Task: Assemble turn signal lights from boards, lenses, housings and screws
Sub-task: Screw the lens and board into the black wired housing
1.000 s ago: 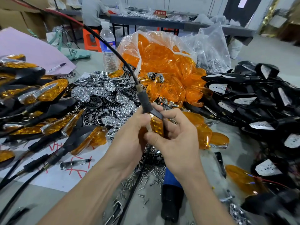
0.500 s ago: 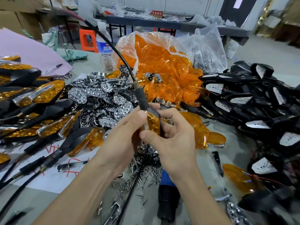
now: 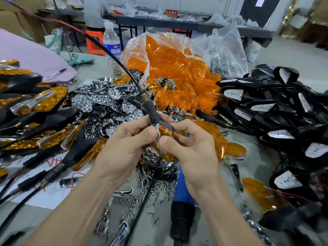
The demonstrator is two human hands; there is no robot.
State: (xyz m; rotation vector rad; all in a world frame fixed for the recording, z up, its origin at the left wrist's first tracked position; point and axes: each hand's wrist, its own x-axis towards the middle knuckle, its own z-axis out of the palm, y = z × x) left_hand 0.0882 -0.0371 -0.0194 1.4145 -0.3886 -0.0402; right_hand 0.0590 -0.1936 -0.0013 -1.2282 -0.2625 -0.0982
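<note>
Two hands, left hand (image 3: pixel 122 148) and right hand (image 3: pixel 193 150), grip one turn signal (image 3: pixel 164 131).

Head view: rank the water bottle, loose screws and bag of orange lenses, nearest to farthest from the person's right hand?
1. Loose screws, just below the right hand.
2. Bag of orange lenses, behind it.
3. Water bottle, farther back left.

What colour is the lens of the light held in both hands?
The lens is amber orange; head view shows it best.
</note>
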